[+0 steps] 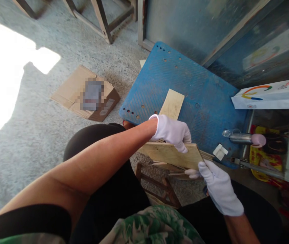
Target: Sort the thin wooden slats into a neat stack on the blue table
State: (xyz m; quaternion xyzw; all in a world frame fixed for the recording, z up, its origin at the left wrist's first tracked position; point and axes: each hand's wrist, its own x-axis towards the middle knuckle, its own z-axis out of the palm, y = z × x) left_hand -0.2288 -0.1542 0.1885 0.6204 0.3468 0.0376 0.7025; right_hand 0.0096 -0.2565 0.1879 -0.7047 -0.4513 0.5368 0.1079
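My left hand, in a white glove, is closed over the far edge of a thin wooden board, thumb on its near face. My right hand, also gloved, grips the board's right end, with its thumb on top and some fingertips showing below. The board is held tilted above my lap. Edges of several more thin boards show behind and beneath it; whether my hands hold these too is unclear. Beyond my left hand, a smaller light wooden piece lies flat on a blue plastic table.
A metal bottle with a pink lid and a small white piece are at the table's right. A white printed box stands behind them. A cardboard box sits on the floor at left. A wooden stool is below the boards.
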